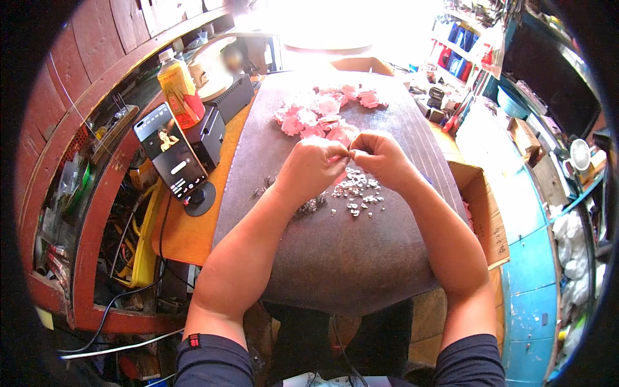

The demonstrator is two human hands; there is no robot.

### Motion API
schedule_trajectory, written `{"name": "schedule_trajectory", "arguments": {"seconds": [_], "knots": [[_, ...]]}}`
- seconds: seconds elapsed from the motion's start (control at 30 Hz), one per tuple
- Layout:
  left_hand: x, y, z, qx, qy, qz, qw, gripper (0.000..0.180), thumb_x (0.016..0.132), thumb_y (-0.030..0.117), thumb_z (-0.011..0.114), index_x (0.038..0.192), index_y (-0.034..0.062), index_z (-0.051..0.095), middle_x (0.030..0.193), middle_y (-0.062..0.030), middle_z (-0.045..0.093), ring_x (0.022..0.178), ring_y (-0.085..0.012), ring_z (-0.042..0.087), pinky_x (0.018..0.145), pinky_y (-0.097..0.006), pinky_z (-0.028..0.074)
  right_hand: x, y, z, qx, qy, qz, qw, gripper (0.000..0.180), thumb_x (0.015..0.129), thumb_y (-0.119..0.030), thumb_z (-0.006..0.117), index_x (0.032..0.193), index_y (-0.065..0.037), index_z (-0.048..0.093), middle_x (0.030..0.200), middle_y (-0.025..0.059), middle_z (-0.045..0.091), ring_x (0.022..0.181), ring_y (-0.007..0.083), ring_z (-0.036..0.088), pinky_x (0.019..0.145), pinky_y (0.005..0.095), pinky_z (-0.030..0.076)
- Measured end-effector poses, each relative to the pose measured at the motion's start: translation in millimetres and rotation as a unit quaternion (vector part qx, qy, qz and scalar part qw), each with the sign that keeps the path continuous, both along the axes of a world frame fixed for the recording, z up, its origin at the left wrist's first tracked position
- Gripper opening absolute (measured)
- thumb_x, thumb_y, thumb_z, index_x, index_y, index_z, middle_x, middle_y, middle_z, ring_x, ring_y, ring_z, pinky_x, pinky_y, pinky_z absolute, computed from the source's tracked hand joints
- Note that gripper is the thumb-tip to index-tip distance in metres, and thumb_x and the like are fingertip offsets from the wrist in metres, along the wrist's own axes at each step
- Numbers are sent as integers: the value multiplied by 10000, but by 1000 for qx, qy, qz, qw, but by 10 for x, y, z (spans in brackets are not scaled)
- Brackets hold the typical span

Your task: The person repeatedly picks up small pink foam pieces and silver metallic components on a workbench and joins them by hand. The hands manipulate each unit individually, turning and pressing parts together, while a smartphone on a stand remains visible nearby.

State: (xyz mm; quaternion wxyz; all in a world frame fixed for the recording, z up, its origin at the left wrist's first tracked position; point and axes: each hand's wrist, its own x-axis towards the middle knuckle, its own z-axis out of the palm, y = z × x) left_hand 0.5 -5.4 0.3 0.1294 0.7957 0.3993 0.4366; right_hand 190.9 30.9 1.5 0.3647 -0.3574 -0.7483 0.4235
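Note:
My left hand and my right hand meet above the middle of the brown board. Both are closed, with thumbs and fingers pinched together at the fingertips. What they pinch is too small and covered to make out; a bit of pink shows beside the left fingers. Just beyond lies a heap of pink pieces. Under and in front of my hands are several small shiny, pale nut-like parts. A pile of small dark metal parts lies partly hidden by my left hand and wrist.
At the left, a phone stands on a round-based holder beside a black box and a bottle with an orange-yellow label. An open cardboard box adjoins the board's right edge. Blue cabinets line the right side.

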Motion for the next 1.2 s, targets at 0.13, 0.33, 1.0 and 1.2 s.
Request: {"name": "schedule_trajectory", "arguments": {"seconds": [0.13, 0.33, 1.0, 1.2], "knots": [[-17, -13, 20, -78, -75, 16, 994, 192, 887, 90, 626, 1035, -9, 696, 777, -66, 684, 645, -109, 622, 603, -287, 504, -20, -72, 109, -31, 74, -27, 996, 50, 848, -39, 631, 892, -18, 642, 739, -35, 569, 637, 28, 470, 550, 197, 376], [2, -20, 67, -182, -215, 1, 960, 300, 885, 71, 596, 1145, -71, 643, 789, -88, 690, 631, -78, 606, 584, -247, 504, -43, -83, 15, 23, 76, -44, 996, 71, 822, -56, 646, 795, 10, 652, 722, -27, 624, 668, 31, 508, 597, 228, 446], [9, -59, 105, -40, -131, -4, 991, 288, 900, 80, 618, 1139, -80, 636, 862, -111, 706, 693, -89, 647, 613, -254, 530, -138, -133, -55, 134, -12, -107, 985, 108, 784, -79, 614, 761, 24, 637, 653, 76, 639, 608, 106, 567, 580, 299, 467], [10, -56, 92, -27, -120, -2, 992, 281, 902, 81, 624, 1129, -85, 634, 846, -117, 703, 682, -93, 647, 614, -257, 530, -159, -191, 6, 245, -93, -134, 956, 158, 798, -143, 644, 764, 11, 641, 680, 156, 642, 609, 230, 624, 609, 362, 483]]}}
